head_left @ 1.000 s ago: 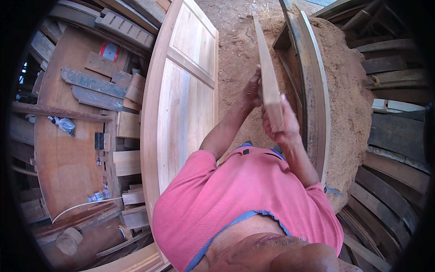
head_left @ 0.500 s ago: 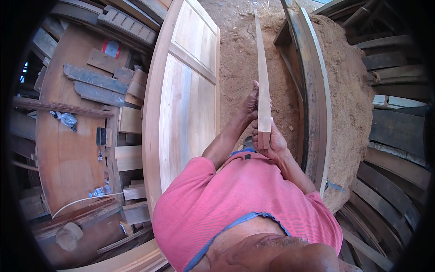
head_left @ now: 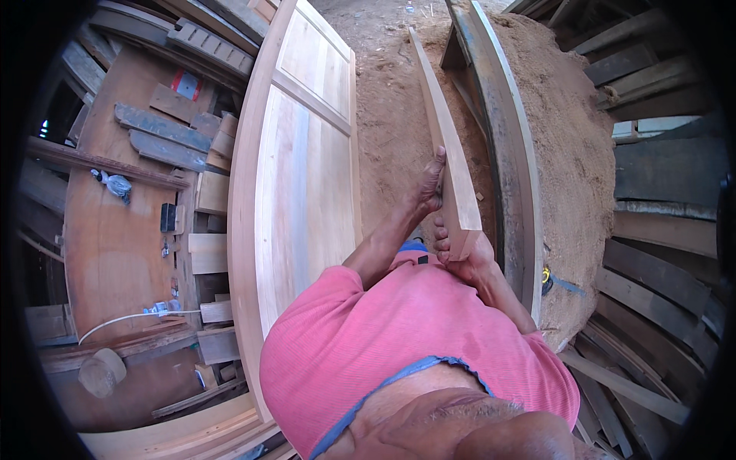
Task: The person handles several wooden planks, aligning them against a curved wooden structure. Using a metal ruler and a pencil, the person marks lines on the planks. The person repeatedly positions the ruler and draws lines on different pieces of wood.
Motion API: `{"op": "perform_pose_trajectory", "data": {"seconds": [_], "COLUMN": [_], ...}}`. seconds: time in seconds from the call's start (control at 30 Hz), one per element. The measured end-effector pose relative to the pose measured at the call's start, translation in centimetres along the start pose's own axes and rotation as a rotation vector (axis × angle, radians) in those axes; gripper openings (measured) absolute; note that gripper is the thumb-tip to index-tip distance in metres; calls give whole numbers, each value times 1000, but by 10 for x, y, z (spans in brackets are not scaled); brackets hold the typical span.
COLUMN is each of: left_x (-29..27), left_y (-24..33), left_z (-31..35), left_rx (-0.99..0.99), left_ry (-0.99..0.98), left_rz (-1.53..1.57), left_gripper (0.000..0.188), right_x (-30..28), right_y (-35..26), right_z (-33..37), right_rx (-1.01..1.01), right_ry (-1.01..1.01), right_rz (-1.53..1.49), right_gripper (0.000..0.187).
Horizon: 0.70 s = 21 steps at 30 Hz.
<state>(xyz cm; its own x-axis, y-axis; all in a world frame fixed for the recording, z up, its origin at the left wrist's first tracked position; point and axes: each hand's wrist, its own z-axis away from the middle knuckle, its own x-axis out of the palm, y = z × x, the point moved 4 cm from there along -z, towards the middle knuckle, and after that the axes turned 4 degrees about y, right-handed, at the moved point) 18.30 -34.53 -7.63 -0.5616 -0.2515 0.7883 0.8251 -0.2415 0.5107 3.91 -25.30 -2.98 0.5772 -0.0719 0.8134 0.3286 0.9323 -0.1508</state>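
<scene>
A long, pale wooden board (head_left: 454, 157) runs away from my body, its cut end near my waist and its far end over the dirt floor. My left hand (head_left: 431, 188) holds it along its left side, thumb pointing up and the other fingers mostly hidden behind the wood. Close to the near end, my right hand (head_left: 473, 263) is wrapped round the board from below, with fingertips showing on the left side. The board is tilted, so its top edge and left face both show.
On my left lies a panelled wooden door (head_left: 295, 176), and past it a brown sheet (head_left: 115, 261) with offcuts (head_left: 165, 130). Long planks on edge (head_left: 521, 176) stand at my right beside a sawdust heap (head_left: 575, 207). A yellow-and-black tape measure (head_left: 546, 280) sits there.
The board's far end has swung left while its near end has shifted right and slightly toward me. More of its left face shows. Both hands keep their hold.
</scene>
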Motion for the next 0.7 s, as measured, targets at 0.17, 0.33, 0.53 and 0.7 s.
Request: {"op": "perform_pose_trajectory", "data": {"seconds": [0.17, 0.33, 0.53, 0.7], "left_x": [0, -32, -1, 49], "left_y": [-78, -124, -117, -34], "left_z": [61, 85, 136, 156], "left_rx": [83, -56, -19, 55], "left_ry": [240, 135, -19, -304], "left_rz": [-123, -26, 351, 484], "left_gripper": [54, 54, 51, 53], "right_x": [-36, -81, -85, -21], "right_y": [34, 55, 1, -54], "right_z": [81, 84, 89, 64], "right_rx": [-57, -4, -727, -953], "right_ry": [-32, -17, 195, 189], "right_rz": [34, -55, 1397, 1429], "right_gripper": [46, 43, 42, 41]}}
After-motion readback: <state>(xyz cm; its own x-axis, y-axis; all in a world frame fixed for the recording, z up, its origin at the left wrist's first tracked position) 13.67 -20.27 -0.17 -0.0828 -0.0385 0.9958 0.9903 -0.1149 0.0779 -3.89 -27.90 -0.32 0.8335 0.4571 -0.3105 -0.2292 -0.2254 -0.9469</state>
